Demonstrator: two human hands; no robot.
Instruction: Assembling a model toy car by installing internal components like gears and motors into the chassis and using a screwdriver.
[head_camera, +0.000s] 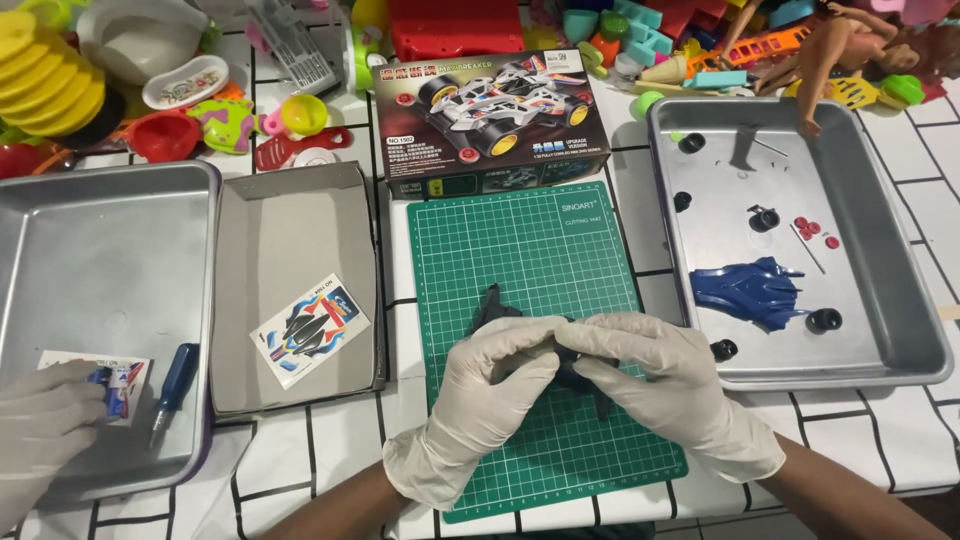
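**Kid:** While both gloves squeeze that black car frame (497, 302), what step is it?

**Helper:** Building, I think. The left hand (490, 385) and right hand (655, 375) have their fingers curled tight around it, over the near part of the green mat (530, 240).

**Kid:** What's needed next?

**Helper:** Probably wheels (824, 320) from the right tray (900, 300), near the blue shell (745, 290). One hand must let go.

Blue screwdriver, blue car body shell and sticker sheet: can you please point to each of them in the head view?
blue screwdriver (176, 383), head view, on its handle.
blue car body shell (745, 291), head view, on its middle.
sticker sheet (309, 329), head view, on its printed centre.
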